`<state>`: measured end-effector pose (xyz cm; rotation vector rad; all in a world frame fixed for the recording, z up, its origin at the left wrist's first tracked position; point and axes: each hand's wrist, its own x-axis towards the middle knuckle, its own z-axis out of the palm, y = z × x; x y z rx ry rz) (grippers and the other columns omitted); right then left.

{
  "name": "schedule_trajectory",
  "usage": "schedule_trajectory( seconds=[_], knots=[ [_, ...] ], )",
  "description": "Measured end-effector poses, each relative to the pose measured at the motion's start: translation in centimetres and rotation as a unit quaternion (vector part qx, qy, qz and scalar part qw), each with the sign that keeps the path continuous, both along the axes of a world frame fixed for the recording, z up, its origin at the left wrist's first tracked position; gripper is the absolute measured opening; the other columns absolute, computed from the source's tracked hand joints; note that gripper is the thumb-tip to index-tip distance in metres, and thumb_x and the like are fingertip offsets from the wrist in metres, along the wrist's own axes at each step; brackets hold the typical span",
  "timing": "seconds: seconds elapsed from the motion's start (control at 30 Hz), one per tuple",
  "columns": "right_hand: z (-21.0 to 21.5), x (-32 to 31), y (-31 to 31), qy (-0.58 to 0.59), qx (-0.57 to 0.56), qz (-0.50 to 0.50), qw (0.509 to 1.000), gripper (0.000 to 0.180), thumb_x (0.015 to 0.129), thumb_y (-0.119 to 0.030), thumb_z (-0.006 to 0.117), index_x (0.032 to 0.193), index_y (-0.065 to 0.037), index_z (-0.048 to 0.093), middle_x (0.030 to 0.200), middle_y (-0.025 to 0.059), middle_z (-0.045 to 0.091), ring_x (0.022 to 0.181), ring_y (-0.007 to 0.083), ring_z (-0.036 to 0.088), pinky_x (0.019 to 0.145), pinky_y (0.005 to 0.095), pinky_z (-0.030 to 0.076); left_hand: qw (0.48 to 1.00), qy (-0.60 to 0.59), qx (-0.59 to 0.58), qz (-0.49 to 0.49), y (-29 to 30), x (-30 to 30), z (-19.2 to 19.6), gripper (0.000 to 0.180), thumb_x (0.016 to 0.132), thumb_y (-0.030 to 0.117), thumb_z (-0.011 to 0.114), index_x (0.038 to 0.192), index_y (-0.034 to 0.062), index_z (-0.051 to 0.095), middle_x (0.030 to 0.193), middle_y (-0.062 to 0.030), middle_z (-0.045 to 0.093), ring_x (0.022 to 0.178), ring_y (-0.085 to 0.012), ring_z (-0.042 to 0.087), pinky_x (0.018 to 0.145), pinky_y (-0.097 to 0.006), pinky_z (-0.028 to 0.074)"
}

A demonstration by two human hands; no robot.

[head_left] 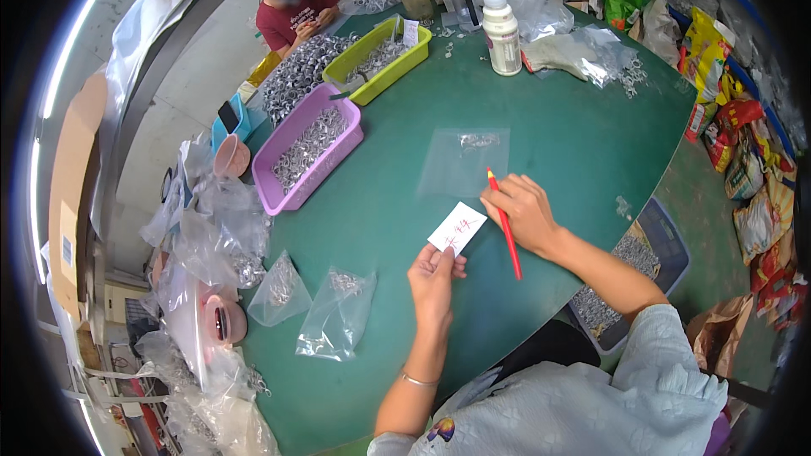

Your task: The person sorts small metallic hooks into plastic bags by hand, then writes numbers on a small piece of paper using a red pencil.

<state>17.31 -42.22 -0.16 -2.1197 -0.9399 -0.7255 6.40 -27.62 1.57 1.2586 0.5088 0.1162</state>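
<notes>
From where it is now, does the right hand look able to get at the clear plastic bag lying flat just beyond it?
Probably yes. The right hand, holding a red pen, lies right beside the clear bag, with only bare green table between; the pen occupies its fingers, though.

A red pen [505,224] is lying against a white slip [457,228] (marked in red) on the green table [549,143]; a purple tray [306,154] and a yellow-green tray [380,57] are showing silvery contents.
</notes>
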Motion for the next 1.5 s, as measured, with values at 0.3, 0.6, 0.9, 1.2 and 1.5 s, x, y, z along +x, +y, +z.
schedule_trajectory(
  seconds=[0.3, 0.6, 0.9, 1.2, 1.5],
  knots=[
    [3.4, 0.5, -1.1, 0.069, 0.015, 0.034, 0.997, 0.011, 0.067, -0.006, 0.066, 0.077, -0.003, 0.061, 0.07, 0.0072, 0.055, 0.063, 0.0221, 0.051, 0.054, 0.0336, 0.038, 0.997, 0.009, -0.012, 0.073, -2.4, 7.5, -0.2, 0.024, 0.088, 0.009, 0.048, 0.105, -0.0072, 0.048, 0.085, -0.0126, 0.063, 0.058, -0.0122, 0.057, 0.049, -0.022, 0.046],
    [6.6, 0.3, -2.2, 0.132, 0.002, 0.045, 0.99, 0.008, 0.068, -0.007, 0.065, 0.074, -0.004, 0.06, 0.069, 0.0072, 0.053, 0.063, 0.0227, 0.051, 0.055, 0.0343, 0.038, 0.965, 0.049, 0.201, 0.16, -3.9, 2.6, 1.9, 0.036, 0.084, 0.011, 0.057, 0.111, -0.0074, 0.042, 0.088, -0.0094, 0.056, 0.059, -0.0118, 0.054, 0.047, -0.021, 0.043],
    [8.9, -1.9, -3.6, 0.157, 0.025, 0.111, 0.981, 0.006, 0.068, -0.007, 0.065, 0.07, -0.006, 0.059, 0.062, 0.0059, 0.045, 0.056, 0.0229, 0.047, 0.052, 0.034, 0.037, 0.952, 0.187, 0.071, 0.233, -5.1, 0.5, 1.7, 0.041, 0.079, 0.006, 0.063, 0.111, -0.0039, 0.039, 0.077, -0.0058, 0.055, 0.059, -0.0108, 0.05, 0.047, -0.022, 0.042],
    [11.0, -4.5, -3.3, 0.203, 0.04, 0.187, 0.96, 0.009, 0.065, -0.006, 0.067, 0.069, -0.005, 0.059, 0.059, 0.0045, 0.048, 0.051, 0.0225, 0.047, 0.051, 0.0334, 0.036, 0.954, 0.099, 0.155, 0.237, -5.5, -1.0, 3.8, 0.036, 0.082, -0.001, 0.053, 0.115, -0.004, 0.042, 0.069, -0.0038, 0.053, 0.054, -0.0083, 0.049, 0.046, -0.021, 0.041],
    [12.7, -5.5, -2.1, 0.235, 0.024, 0.217, 0.947, 0.008, 0.068, -0.01, 0.065, 0.067, -0.006, 0.057, 0.059, 0.0053, 0.049, 0.051, 0.0233, 0.047, 0.051, 0.0343, 0.035, 0.944, 0.085, 0.271, 0.167, -4.3, -2.5, 8.8, 0.045, 0.082, -0.002, 0.05, 0.126, -0.0003, 0.039, 0.06, 0.0008, 0.047, 0.051, -0.0053, 0.043, 0.045, -0.021, 0.036]
  ],
)
